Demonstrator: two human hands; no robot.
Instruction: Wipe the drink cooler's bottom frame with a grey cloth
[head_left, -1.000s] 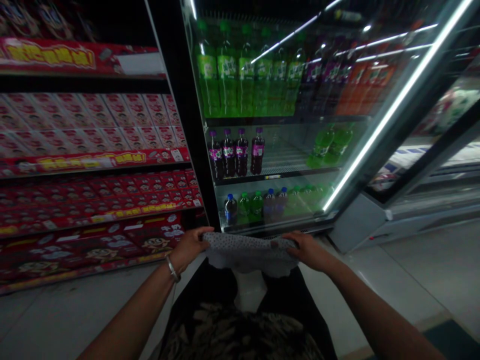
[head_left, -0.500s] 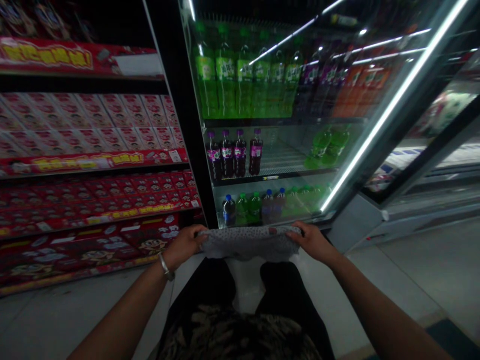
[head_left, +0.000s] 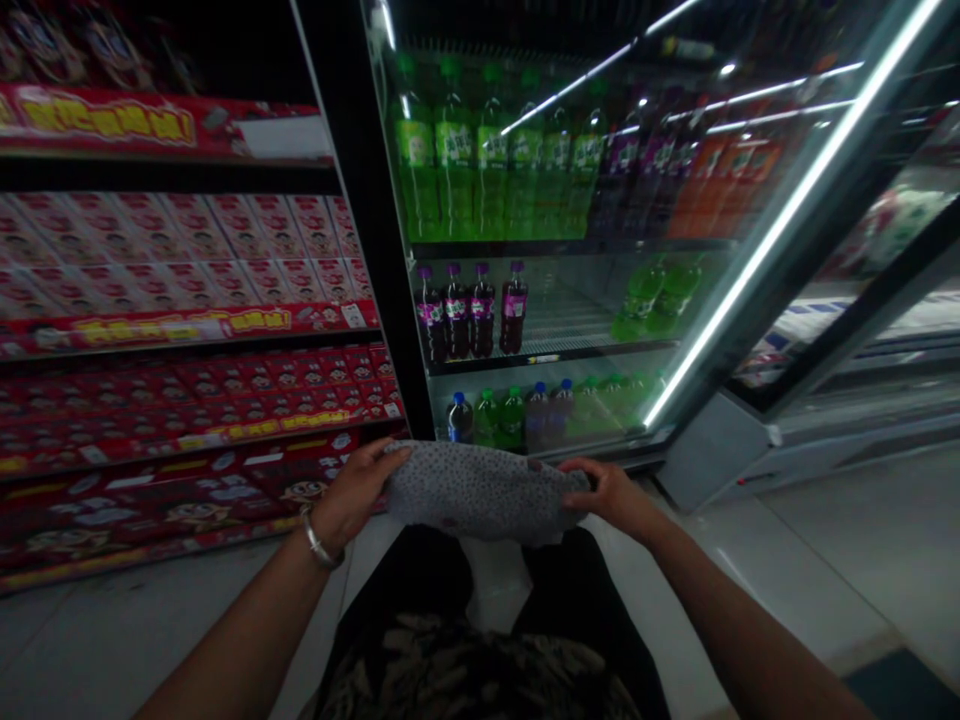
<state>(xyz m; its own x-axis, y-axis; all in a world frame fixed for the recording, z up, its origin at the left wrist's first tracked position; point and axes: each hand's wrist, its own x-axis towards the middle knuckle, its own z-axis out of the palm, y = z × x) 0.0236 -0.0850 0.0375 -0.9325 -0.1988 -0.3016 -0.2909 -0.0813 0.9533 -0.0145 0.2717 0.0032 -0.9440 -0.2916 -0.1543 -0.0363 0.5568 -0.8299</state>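
The left hand (head_left: 351, 500) pinches one end of a gray spotted cloth (head_left: 480, 490), and the right hand (head_left: 619, 500) pinches the other. The cloth is low in the middle of the frame. Holding both ends probably keeps it spread wide. Above it, purple-capped bottles (head_left: 514, 310) stand upright, maybe so their labels show.
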